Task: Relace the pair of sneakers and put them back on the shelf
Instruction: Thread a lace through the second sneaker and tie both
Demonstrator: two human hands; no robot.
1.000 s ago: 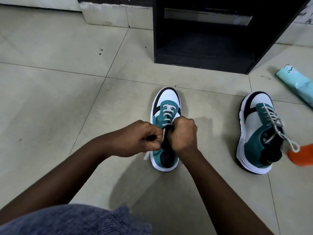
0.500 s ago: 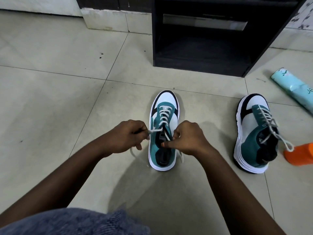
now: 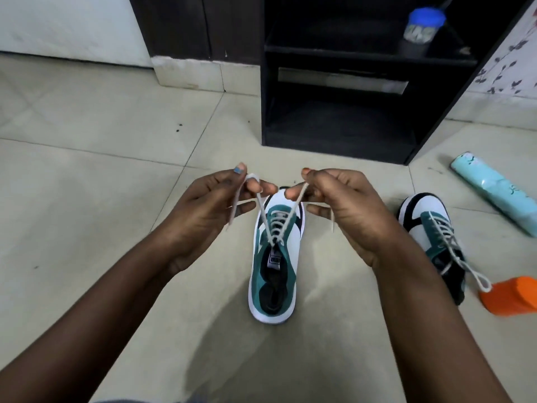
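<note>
1. A teal, white and black sneaker (image 3: 274, 274) stands upright on the tiled floor (image 3: 87, 199), its toe pointing toward the black shelf (image 3: 343, 120); this sneaker serves as the landmark for the places below.
2. The left hand (image 3: 209, 210) is raised above and to the left of the sneaker's toe, its thumb and fingers pinching one end of the white lace (image 3: 263, 213), with the loose tail hanging down across the palm.
3. The right hand (image 3: 343, 205) is raised above and to the right of the toe, thumb and forefinger pinching the other lace end, whose short tail hangs down beside the palm.
4. The two lace ends run taut from the hands down to the top eyelets of the sneaker, meeting just above the tongue label, so they form a V shape.
5. Lower on the sneaker the lace is already crossed through the eyelets.
6. The second sneaker (image 3: 433, 237) lies to the right of the first, on the floor, laced, with a loop of its lace trailing toward an orange thing (image 3: 511, 296) farther right.
7. A light blue roll (image 3: 494, 190) lies on the floor beyond the second sneaker, to the right.
8. The shelf stands beyond the sneaker's toe; its lower compartment is dark, and a jar with a blue lid (image 3: 422, 24) sits on its upper board.
</note>
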